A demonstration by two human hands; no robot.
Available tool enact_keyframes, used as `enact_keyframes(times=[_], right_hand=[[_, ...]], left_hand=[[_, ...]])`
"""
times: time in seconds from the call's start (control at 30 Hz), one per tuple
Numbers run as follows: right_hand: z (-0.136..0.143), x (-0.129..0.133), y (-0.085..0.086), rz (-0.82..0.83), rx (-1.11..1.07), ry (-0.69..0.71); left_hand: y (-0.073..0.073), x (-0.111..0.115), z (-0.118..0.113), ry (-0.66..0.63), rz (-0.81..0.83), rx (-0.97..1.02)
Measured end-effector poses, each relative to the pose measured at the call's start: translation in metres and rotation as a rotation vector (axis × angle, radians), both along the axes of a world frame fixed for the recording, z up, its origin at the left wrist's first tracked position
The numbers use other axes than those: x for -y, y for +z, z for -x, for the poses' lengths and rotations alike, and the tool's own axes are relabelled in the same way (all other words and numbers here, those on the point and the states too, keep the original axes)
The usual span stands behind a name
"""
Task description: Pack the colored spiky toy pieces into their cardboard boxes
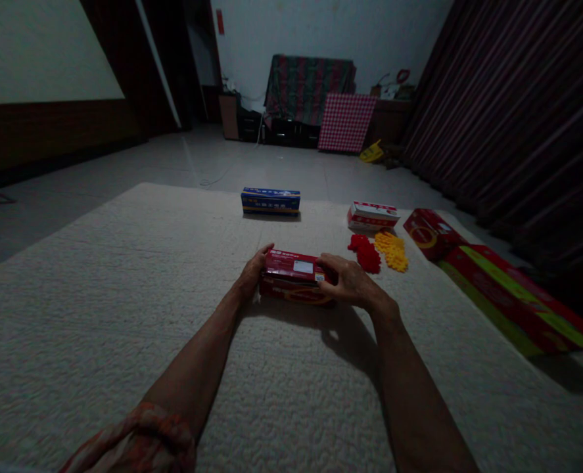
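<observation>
Red box (291,256) between two hands, mid-mat

Pale textured mat (138,315) takes up most of the near floor. Dark pleated curtain (508,98) hangs beyond its right edge. Past the far edge, by the wall, furniture under a patterned cloth (305,89).

Red-and-green carton (513,282) lies along the mat's right edge. At its far end, towards the far right corner, a second red box (429,234); cannot tell whether the two touch.

Red box: about the middle of the mat, long side facing the near edge. Base in shadow, contact with the mat unclear. Left hand (252,274) wraps the left end, fingers bent towards the far corner. Right hand (348,279) grips the right end, thumb and fingers spread over the top. Box held between both.

Blue box (271,202): near the middle of the far edge, roughly parallel to it. White-and-red box (374,215): nearer the far right corner.

Just on its near side, two lumpy pieces, material uncertain: yellow piece (392,251) right, red piece (365,253) left.
</observation>
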State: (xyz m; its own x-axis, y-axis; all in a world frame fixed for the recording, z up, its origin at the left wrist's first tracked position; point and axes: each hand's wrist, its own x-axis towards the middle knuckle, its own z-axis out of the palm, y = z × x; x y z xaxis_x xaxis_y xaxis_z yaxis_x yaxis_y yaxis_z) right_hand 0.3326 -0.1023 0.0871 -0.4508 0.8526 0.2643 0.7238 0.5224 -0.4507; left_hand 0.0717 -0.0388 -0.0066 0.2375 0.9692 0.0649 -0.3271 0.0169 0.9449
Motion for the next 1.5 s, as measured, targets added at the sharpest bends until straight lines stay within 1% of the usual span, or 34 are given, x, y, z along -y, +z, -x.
enact_keyframes(times=[0.1,0.2,0.3,0.43,0.5,0.67,0.83,1.0,1.17,1.3,1.5], right_hand=[[-0.002,-0.002,-0.002,-0.006,-0.039,-0.016],[-0.003,-0.004,-0.003,-0.003,-0.054,-0.023],[-0.003,-0.007,-0.004,0.005,-0.049,-0.042],[-0.004,-0.009,-0.006,0.011,-0.077,-0.045],[-0.005,-0.009,-0.008,0.010,-0.086,-0.042],[-0.004,-0.009,-0.009,-0.009,-0.054,-0.052],[-0.001,-0.011,-0.010,-0.048,-0.057,-0.065],[0.001,-0.010,-0.007,-0.077,-0.055,-0.074],[0.000,-0.009,-0.007,-0.077,-0.069,-0.083],[-0.002,-0.012,-0.013,-0.121,-0.137,-0.073],[-0.005,-0.018,-0.021,-0.103,-0.201,-0.083]], left_hand=[[0.000,0.002,0.005,-0.081,-0.053,0.012],[0.003,0.003,0.007,-0.115,-0.031,-0.052],[0.010,0.007,0.007,-0.121,-0.031,-0.128],[0.015,0.011,0.004,-0.118,-0.046,-0.102],[0.014,0.010,0.003,-0.120,-0.035,-0.100],[0.011,0.006,0.002,-0.077,0.005,-0.110],[0.012,0.009,0.001,-0.090,0.028,-0.035],[0.013,0.009,0.000,-0.084,0.037,-0.023],[0.011,0.005,0.002,-0.086,0.005,-0.037],[0.011,0.003,0.004,-0.102,-0.023,-0.039],[0.011,0.000,0.004,-0.094,-0.055,-0.071]])
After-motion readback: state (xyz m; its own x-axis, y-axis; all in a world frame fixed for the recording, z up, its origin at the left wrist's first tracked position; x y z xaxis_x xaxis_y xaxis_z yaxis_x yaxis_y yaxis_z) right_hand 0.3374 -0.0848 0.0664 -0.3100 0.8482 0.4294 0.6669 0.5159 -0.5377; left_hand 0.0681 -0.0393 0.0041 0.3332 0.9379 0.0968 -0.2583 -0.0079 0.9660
